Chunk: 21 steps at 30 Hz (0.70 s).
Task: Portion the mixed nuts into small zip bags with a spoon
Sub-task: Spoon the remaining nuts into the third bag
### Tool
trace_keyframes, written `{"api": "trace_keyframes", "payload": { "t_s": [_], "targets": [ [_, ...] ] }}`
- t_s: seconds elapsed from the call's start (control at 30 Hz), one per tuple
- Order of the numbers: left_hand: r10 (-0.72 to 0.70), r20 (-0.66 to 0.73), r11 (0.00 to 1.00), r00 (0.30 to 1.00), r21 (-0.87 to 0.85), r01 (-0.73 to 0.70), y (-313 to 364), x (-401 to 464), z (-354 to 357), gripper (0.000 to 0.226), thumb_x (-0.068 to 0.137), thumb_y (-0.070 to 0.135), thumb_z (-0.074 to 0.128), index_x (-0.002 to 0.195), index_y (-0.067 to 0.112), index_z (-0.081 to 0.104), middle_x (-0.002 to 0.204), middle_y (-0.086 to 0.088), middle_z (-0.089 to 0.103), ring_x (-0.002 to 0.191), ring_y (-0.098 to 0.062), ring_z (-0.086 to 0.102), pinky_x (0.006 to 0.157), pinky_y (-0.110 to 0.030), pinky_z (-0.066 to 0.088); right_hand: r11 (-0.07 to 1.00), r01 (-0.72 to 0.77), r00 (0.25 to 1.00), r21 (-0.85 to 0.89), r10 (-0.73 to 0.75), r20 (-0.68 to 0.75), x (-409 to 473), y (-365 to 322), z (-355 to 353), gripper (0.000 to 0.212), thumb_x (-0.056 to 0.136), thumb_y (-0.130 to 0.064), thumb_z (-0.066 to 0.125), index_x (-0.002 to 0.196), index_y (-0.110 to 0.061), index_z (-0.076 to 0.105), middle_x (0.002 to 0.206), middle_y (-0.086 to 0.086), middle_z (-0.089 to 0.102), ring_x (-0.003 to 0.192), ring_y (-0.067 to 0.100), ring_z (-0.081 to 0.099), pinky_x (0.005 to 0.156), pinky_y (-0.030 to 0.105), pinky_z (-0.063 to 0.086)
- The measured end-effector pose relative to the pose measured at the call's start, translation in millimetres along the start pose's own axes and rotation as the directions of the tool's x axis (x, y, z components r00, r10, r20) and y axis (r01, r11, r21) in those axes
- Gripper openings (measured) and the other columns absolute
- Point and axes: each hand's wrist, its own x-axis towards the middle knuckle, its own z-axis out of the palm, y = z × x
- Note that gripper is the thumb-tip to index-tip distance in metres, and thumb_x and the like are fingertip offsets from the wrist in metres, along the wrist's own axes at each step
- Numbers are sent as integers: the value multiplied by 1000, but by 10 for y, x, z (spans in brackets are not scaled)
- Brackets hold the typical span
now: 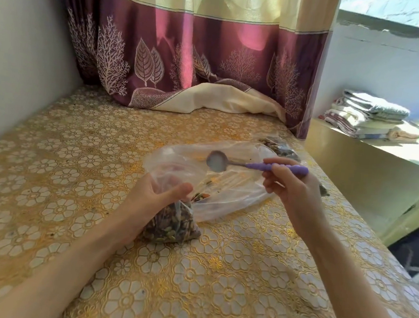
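Left hand point(158, 195): fingers and thumb curl around the neck of a small bag point(172, 225), clamped just above its filling; the thumb lies across the front of the plastic.
Small bag: stands on the table point(81, 163) below the left palm, its lower half packed with mixed nuts, its mouth open above the fingers.
Right hand point(286, 184): fingertips pinch the purple handle of a spoon point(253, 164), thumb on the near side, the other fingers folded over the top.
Spoon: held level above the table, its metal bowl pointing left and showing no nuts, hanging above and to the right of the small bag's mouth, apart from it.
Big bag point(229, 183): clear plastic lying slack on the table between and behind the two hands; a few nuts show at its near edge, just beside the left thumb.
Filled bags point(279, 147): dark nut packets lie farther back, beyond the right hand, near the table's right edge.
Table: covered in a gold floral cloth.
Curtain point(186, 63): maroon and cream, its hem resting on the far end of the table.
Towels point(367, 114): folded in a pile on a ledge at right, well apart from the work.
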Motion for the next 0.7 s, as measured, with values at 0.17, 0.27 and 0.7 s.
{"api": "trace_keyframes", "payload": {
  "t_s": [0.17, 0.27, 0.7],
  "targets": [
    [-8, -87, 1000, 996, 8, 9, 31, -18, 50, 63, 35, 77, 72, 66, 21, 72, 79, -39, 59, 77, -53, 57, 78, -63, 44, 986, -56, 997, -155, 46, -67, -9, 96, -64, 23, 90, 4, 48, 80, -5, 67, 90, 35, 66, 57, 14, 48, 55, 29, 38],
    [7, -88, 1000, 996, 0, -7, 41, -23, 77, 51, 47, 64, 72, 72, 19, 70, 76, -24, 65, 77, -43, 61, 84, -59, 45, 984, -73, 997, -162, 65, -50, 3, 74, -70, 22, 90, 3, 48, 79, -3, 66, 87, 33, 67, 56, 15, 47, 51, 26, 36],
    [27, -76, 999, 997, -32, -30, -34, 4, 64, 100, 35, 81, 69, 102, 8, 62, 97, -36, 58, 94, -47, 57, 90, -62, 41, 930, -367, 926, -18, 367, 86, -24, 130, 118, 18, 86, -2, 54, 72, 3, 64, 80, 23, 71, 55, 10, 52, 49, 18, 37]
  ]
}}
